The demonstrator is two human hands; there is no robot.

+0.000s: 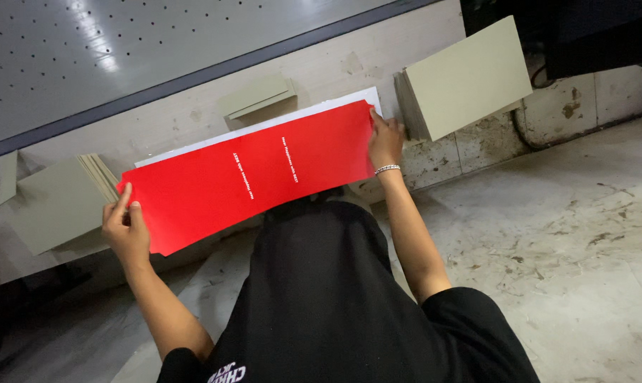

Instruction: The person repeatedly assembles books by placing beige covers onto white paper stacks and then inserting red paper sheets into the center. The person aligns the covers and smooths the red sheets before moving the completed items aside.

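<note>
Red sheet (246, 174) held flat over the bench (349, 67), level at both ends to prevent sagging. Left hand (126, 230) pinches its left corner; right hand (385, 142) (bracelet at wrist) grips the right edge. White sheets (349, 101) lie beneath; grey boards (466, 74) stacked beside.

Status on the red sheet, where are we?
Done: grey board stacks sit at the left and right, a smaller one behind. In hand: left hand and right hand hold the red sheet by its ends over a white sheet. Left: the red sheet is not yet laid flat.
</note>
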